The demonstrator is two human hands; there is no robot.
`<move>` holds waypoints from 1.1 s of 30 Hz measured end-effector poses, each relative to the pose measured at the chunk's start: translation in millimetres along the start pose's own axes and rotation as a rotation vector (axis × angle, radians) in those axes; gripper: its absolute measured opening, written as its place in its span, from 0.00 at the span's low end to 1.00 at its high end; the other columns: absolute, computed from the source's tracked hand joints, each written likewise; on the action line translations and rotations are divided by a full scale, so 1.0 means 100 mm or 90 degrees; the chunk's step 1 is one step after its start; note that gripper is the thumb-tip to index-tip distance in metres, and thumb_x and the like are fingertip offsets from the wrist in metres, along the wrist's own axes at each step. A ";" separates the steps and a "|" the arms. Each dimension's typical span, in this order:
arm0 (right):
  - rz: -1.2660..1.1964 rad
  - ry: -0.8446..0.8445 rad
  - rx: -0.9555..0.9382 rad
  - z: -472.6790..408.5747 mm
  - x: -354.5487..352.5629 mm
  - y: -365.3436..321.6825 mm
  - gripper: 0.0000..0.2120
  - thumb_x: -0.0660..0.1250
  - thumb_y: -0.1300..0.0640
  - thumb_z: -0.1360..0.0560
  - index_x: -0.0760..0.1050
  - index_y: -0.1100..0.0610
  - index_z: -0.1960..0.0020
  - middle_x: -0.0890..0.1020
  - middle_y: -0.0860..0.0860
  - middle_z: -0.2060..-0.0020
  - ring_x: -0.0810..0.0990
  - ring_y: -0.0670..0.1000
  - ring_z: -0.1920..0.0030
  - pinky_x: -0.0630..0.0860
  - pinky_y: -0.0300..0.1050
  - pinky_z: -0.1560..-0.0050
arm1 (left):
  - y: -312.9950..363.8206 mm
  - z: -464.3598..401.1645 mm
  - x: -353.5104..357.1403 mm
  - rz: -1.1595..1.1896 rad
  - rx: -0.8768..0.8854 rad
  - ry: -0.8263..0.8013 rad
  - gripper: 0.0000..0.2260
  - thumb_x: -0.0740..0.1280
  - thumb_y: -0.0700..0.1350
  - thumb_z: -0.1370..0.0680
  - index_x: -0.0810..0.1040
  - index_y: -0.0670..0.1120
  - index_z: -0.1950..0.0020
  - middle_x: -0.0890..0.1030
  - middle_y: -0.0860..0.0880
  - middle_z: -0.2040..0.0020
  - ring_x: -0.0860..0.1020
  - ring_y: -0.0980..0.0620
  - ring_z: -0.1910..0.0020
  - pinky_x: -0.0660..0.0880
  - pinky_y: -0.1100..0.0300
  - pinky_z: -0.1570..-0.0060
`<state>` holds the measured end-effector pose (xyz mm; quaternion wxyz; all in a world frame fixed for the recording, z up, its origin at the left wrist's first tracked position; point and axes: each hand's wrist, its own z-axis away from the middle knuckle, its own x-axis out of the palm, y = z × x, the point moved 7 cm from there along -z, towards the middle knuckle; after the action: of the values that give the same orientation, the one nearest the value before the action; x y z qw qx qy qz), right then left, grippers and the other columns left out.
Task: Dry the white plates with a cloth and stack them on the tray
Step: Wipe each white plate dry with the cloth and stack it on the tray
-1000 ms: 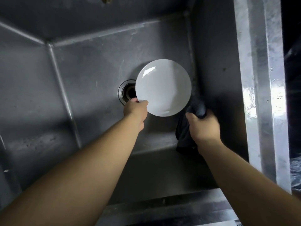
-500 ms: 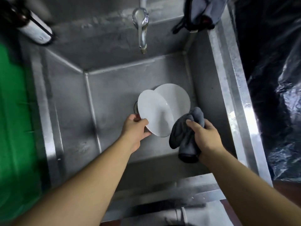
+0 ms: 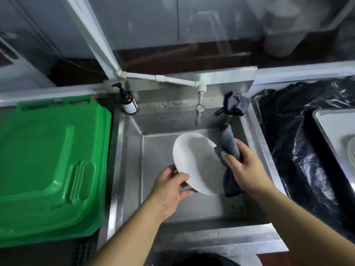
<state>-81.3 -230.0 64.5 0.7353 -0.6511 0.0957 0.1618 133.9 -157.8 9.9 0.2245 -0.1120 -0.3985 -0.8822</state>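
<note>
Over the steel sink (image 3: 130,169), the left hand (image 3: 169,191) pinches the lower rim of a smooth, round white plate (image 3: 197,162), tilted on edge. The right hand (image 3: 242,167) grips a soft grey cloth (image 3: 228,150) against the plate's right edge. Left of the sink: a glossy green bin lid (image 3: 50,166). A brown pump bottle (image 3: 128,101) stands at the sink's back corner, label unreadable. Right of it, black plastic sheeting (image 3: 292,131) and a white tray (image 3: 326,127).

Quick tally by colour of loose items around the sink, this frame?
White: 1, plate
Grey: 2, cloth and rag on the sink corner
Green: 1, bin lid
Brown: 1, pump bottle
Total: 5
</note>
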 end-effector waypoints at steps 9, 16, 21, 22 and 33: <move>0.095 -0.168 -0.082 0.24 0.10 -0.68 0.31 0.53 0.32 0.21 0.63 0.38 0.19 0.60 0.32 0.20 0.47 0.34 0.18 0.45 0.30 0.23 | 0.52 0.70 0.65 0.017 0.190 -0.033 0.31 0.68 0.31 0.27 0.77 0.56 0.28 0.85 0.39 0.39 0.85 0.39 0.45 0.84 0.44 0.50; 0.151 -0.314 -0.308 0.58 0.06 -1.24 0.23 0.56 0.41 0.13 0.60 0.37 0.19 0.59 0.35 0.18 0.46 0.36 0.17 0.47 0.36 0.18 | 0.45 1.07 1.06 0.016 0.214 -0.028 0.23 0.67 0.38 0.25 0.79 0.56 0.32 0.87 0.42 0.40 0.87 0.43 0.48 0.83 0.50 0.56; 0.260 -0.248 -0.410 0.25 0.01 -1.66 0.30 0.62 0.43 0.14 0.60 0.46 0.15 0.57 0.43 0.15 0.46 0.48 0.14 0.47 0.47 0.15 | 0.47 1.20 1.19 0.057 0.251 -0.057 0.28 0.65 0.31 0.29 0.82 0.54 0.34 0.86 0.40 0.40 0.86 0.43 0.47 0.83 0.46 0.52; 0.258 -0.219 -0.391 0.14 -0.02 -1.70 0.31 0.61 0.41 0.15 0.59 0.45 0.15 0.56 0.42 0.15 0.46 0.49 0.14 0.48 0.49 0.15 | 0.51 1.21 1.21 0.066 0.262 -0.062 0.28 0.66 0.31 0.29 0.82 0.53 0.33 0.86 0.39 0.39 0.86 0.42 0.46 0.83 0.46 0.52; 0.174 -0.073 -0.104 0.09 -0.02 -1.57 0.29 0.50 0.44 0.11 0.50 0.49 0.13 0.53 0.48 0.13 0.44 0.50 0.14 0.41 0.45 0.19 | 1.09 1.19 1.04 0.062 0.322 -0.033 0.27 0.62 0.24 0.21 0.83 0.53 0.36 0.87 0.41 0.42 0.87 0.43 0.49 0.86 0.46 0.54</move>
<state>-26.8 -237.4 211.7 0.6552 -0.6797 0.1275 0.3042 97.9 -163.5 198.4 0.2777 -0.0941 -0.6061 -0.7394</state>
